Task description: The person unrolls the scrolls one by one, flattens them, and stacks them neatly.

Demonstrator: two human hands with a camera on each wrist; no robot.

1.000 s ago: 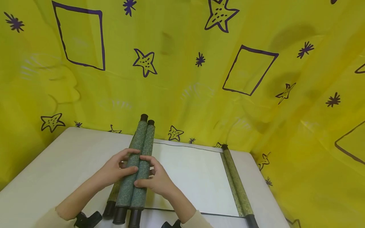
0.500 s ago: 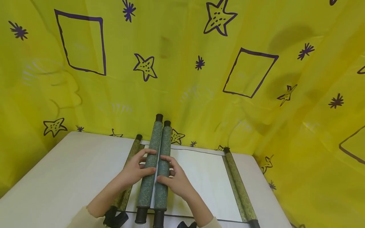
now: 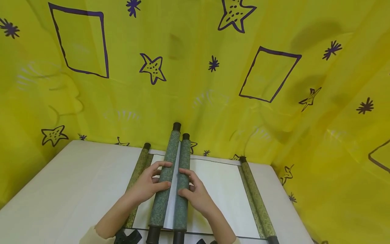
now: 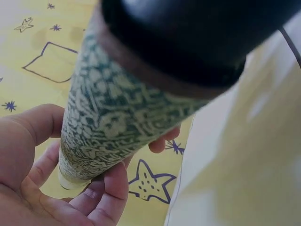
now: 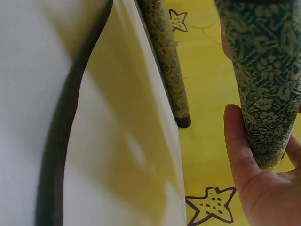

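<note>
Both hands hold a green patterned scroll (image 3: pixel 158 210) with dark end caps, partly unrolled above the table. My left hand (image 3: pixel 148 184) grips its left roll, thumb and fingers curled round it. Round the right roll (image 3: pixel 181 214) curl the fingers of my right hand (image 3: pixel 196 194). Between the rolls shows a narrow white strip of paper (image 3: pixel 172 203). Underneath lies a spread-out olive scroll, its white sheet (image 3: pixel 220 193) between a left roller (image 3: pixel 141 166) and a right roller (image 3: pixel 257 195). In the left wrist view, a dark end cap (image 4: pixel 183 37) fills the top.
The pale table (image 3: pixel 82 179) extends to the left of the olive scroll. A yellow curtain (image 3: pixel 189 108) with purple stars and frames hangs along the table's far edge and right side. Dark wrist mounts (image 3: pixel 129 236) sit at the bottom of the head view.
Both hands have carried the green scroll rightward, over the olive scroll's sheet. Its two rolls, side by side before, have drawn apart, baring white paper between them. The olive left roller has come into view.
</note>
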